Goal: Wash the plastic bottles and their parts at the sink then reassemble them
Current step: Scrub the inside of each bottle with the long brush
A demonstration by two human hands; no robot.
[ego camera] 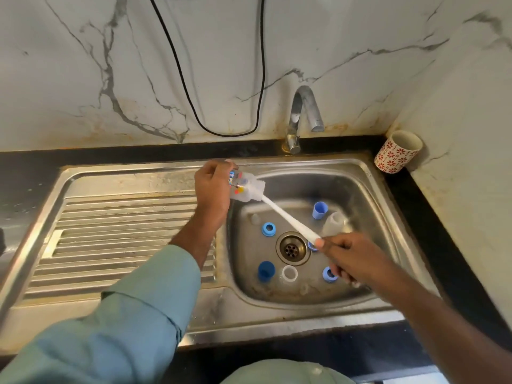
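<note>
My left hand point(212, 187) grips a clear plastic bottle point(249, 189) with a coloured print, held on its side over the sink's left rim. A white bottle brush point(288, 220) runs from inside the bottle's mouth down to my right hand point(352, 259), which grips its handle over the basin. In the basin point(360, 189) lie several loose parts: a blue cap point(320, 210), a blue ring point(268, 229), a darker blue cap point(266, 271), a clear ring point(289, 273), another blue ring point(329, 274) and a second clear bottle point(333, 223).
A chrome tap point(303, 112) stands behind the basin, with no water running. The ribbed drainboard point(124, 234) lies to the left. A red-patterned cup point(397, 151) sits in the back right corner. A black cable point(194, 112) hangs on the marble wall.
</note>
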